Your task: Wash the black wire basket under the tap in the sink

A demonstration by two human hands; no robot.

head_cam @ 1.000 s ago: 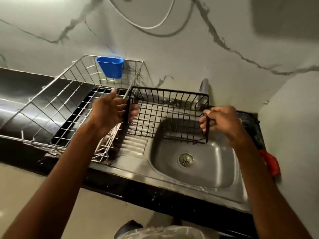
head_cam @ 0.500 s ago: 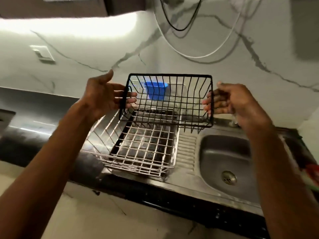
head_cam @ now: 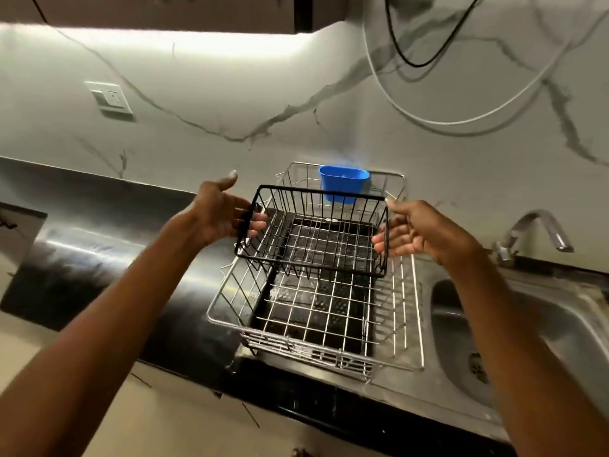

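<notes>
The black wire basket (head_cam: 313, 237) hangs in the air above the silver dish rack (head_cam: 408, 308), left of the sink (head_cam: 514, 311). My left hand (head_cam: 220, 214) grips its left side, fingers through the wires and thumb raised. My right hand (head_cam: 418, 234) holds its right side, fingers curled under the rim. The basket is level and open side up. The tap (head_cam: 534, 230) stands at the back right, spout pointing right over the sink bowl, with no water seen running.
A blue plastic cup (head_cam: 344, 186) hangs on the rack's back rim. The steel drainboard and dark counter (head_cam: 99, 258) run left. A wall socket (head_cam: 110, 98) sits on the marble backsplash; cables (head_cam: 428, 117) loop above. The drain (head_cam: 478, 367) shows at the right edge.
Both hands carried the black basket from over the sink leftward to above the dish rack. The view swung left and up, so the sink now lies at the right edge.
</notes>
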